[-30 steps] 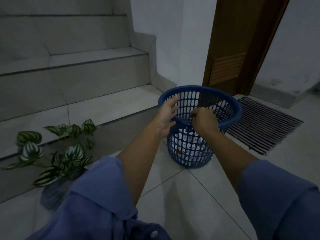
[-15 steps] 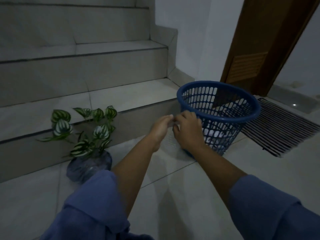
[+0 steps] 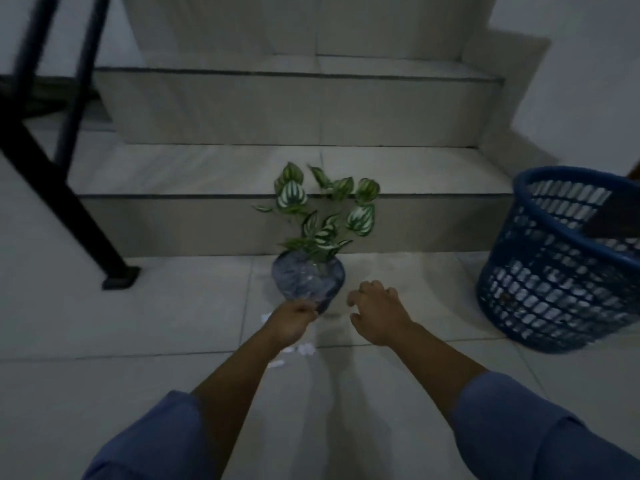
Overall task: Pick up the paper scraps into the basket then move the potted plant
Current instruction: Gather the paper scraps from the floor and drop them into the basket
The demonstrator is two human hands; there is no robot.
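The potted plant (image 3: 308,278), striped green leaves in a dark rounded pot, stands on the floor against the lowest stair. My left hand (image 3: 291,322) hovers by the pot's lower front; whether it touches is unclear. My right hand (image 3: 377,310) is just right of the pot, fingers spread and curled, empty. A few white paper scraps (image 3: 304,348) lie on the tiles under my left wrist. The blue basket (image 3: 561,258), with white paper inside, stands at the right.
Tiled stairs (image 3: 277,168) rise behind the plant. A black metal frame leg (image 3: 86,230) slants down to the floor at the left. A white wall (image 3: 588,81) stands at the back right.
My view swung left from the basket to the plant. Both hands left the basket rim and came down in front of the pot.
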